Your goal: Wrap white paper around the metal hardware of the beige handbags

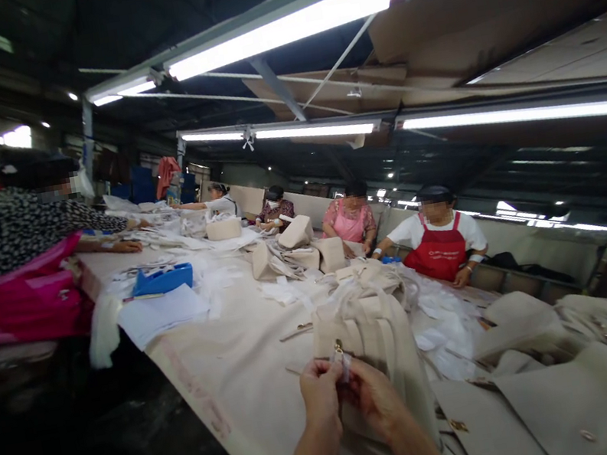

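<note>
In the head view, a small translucent plastic piece (344, 367) is pinched between the fingertips of the left hand (320, 389) and the right hand (374, 396), which are held close together. Just above it, a small gold-coloured metal fitting (338, 346) is seen against a beige, soft-sided bag (401, 339); whether the fitting itself is gripped cannot be told. The bag is placed upright near the edge of a long table covered in beige sheeting (234, 367). To its right, crumpled clear plastic film (443, 332) and large flat beige panels (593, 396) are spread. Beyond it, boxy beige bags (296, 232) are heaped. At the left, a blue plastic holder (162, 280) is set beside white sheets (164, 314). Across the table, a red apron (438, 250) is worn by a co-worker (470, 232).
</note>
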{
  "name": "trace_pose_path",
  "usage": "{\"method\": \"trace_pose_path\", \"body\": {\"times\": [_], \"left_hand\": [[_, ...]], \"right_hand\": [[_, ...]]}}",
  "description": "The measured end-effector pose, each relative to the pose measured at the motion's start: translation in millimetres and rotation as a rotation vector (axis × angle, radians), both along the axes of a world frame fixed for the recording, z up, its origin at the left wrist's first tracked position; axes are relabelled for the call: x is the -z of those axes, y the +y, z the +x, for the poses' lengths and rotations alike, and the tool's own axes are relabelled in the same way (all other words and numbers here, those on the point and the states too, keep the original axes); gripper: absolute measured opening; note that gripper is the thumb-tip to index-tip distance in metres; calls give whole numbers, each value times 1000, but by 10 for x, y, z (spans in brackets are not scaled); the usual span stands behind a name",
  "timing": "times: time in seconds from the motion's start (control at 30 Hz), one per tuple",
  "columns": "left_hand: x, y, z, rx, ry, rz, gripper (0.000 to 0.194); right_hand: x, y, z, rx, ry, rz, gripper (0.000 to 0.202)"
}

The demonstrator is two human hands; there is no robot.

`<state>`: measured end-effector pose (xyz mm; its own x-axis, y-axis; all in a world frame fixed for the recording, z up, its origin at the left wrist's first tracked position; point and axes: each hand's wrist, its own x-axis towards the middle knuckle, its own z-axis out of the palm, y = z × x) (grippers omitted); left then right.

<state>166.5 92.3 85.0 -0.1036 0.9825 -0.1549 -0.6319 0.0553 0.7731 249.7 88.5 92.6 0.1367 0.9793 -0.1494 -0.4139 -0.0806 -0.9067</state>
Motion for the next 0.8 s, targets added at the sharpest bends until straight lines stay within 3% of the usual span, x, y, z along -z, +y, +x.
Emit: {"method": "trace_pose_path", "body": {"times": [0.13, 0.3, 0.43, 0.63, 0.73, 0.8], "left_hand": [[16, 14, -24, -17, 46, 85, 41], [50, 34, -24, -59, 102, 143, 38], [72, 19, 8, -12, 69, 124, 42], [116, 6, 33, -6, 1, 162, 48], [123, -15, 38, -73, 27, 196, 41], [113, -49, 18, -134, 170, 284, 29]], "right_hand": [[-49, -32, -39, 30, -13, 18, 34], [-153, -33, -126, 133, -179, 0, 24], [-141, 35, -194, 213, -212, 20, 15], [-117, 37, -240, 244, -206, 26, 17], [-113, 24, -237, 234, -203, 31, 16], [-101, 32, -219, 234, -207, 50, 15]]}}
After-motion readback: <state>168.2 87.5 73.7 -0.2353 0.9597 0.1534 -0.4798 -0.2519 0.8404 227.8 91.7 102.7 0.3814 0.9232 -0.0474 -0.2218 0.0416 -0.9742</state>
